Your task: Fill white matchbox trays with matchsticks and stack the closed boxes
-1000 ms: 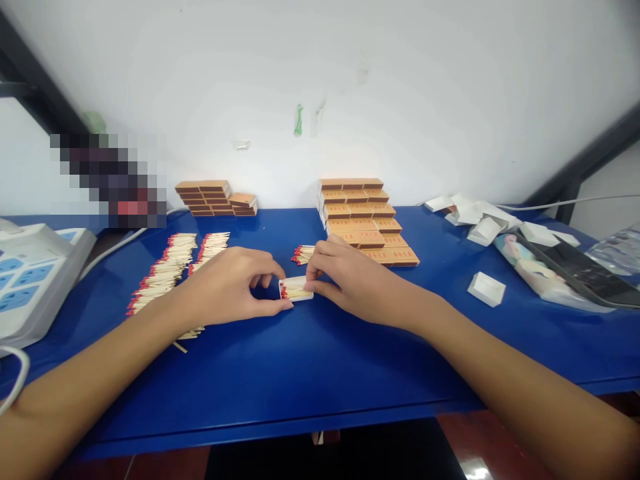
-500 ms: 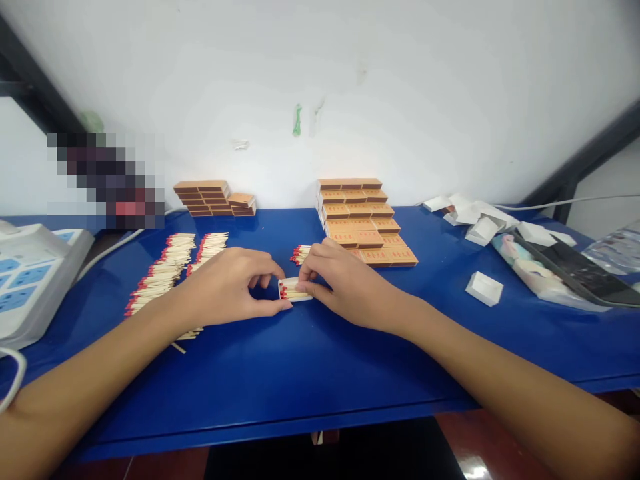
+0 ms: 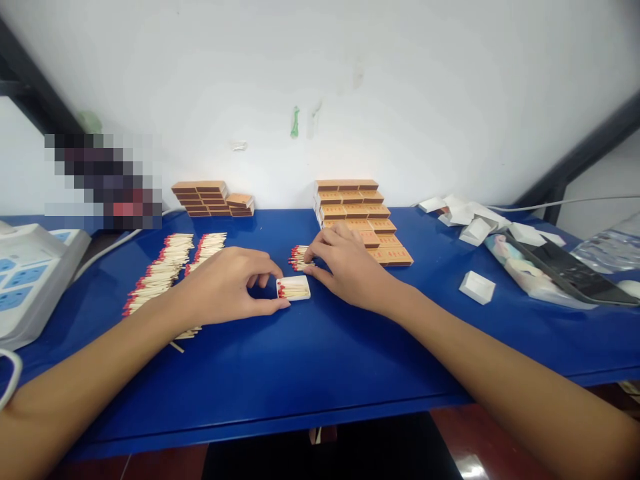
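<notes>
A white matchbox tray (image 3: 301,280) lies on the blue tabletop, with several red-tipped matches (image 3: 295,291) in it. My left hand (image 3: 235,283) grips its left end, thumb on the near side and fingers on the far side. Just behind the tray is a small pile of matches (image 3: 299,256). My right hand (image 3: 345,263) is at the right end of this pile, thumb and forefinger closed round the match ends; how many are between them is hidden. Two long rows of matches (image 3: 163,270) lie left of my left hand, its forearm covering part of them.
Closed matchboxes (image 3: 353,212) rise in steps against the wall, behind my right hand. A smaller matchbox stack (image 3: 200,199) stands at back left. White empty trays (image 3: 477,287) and a phone (image 3: 565,267) lie to the right. A power strip (image 3: 30,280) is at far left.
My right hand has left the tray and moved back and slightly right to the small match pile. My left hand still holds the tray, whose matches now show more fully.
</notes>
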A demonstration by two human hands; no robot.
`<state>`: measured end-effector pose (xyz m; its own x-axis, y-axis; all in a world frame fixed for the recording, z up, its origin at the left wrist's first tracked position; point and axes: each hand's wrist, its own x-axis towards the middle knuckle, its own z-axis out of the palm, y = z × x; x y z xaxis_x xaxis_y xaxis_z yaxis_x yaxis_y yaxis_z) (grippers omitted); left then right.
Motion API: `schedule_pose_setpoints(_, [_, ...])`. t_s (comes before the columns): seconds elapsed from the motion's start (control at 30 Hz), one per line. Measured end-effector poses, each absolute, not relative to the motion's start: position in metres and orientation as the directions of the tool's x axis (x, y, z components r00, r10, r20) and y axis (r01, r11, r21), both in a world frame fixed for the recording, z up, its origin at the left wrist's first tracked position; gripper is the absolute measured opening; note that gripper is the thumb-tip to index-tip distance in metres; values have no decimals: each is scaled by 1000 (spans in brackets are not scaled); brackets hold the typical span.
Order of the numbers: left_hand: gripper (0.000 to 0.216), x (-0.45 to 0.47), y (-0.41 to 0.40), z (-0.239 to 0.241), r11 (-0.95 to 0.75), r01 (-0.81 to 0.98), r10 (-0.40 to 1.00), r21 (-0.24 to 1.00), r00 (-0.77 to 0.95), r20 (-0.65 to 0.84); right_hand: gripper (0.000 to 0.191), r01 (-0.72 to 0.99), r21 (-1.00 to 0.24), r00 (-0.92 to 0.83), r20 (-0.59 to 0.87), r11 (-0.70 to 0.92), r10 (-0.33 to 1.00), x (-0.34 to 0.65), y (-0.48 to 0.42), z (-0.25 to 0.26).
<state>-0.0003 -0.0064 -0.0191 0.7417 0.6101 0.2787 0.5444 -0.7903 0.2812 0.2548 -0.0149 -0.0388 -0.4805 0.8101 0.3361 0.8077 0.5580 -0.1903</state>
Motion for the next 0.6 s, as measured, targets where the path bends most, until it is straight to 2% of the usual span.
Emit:
schedule_pose_setpoints(0.37, [30,0,-6,-19,-792,538,607,287,744,278,18,824,-212,-484,215,525,848,256,-14,-34])
schedule_pose_setpoints(0.6, [30,0,-5,-20,-792,547,608,269,747,270,24,824,-135,-514,229,550,826,258,-12,-40])
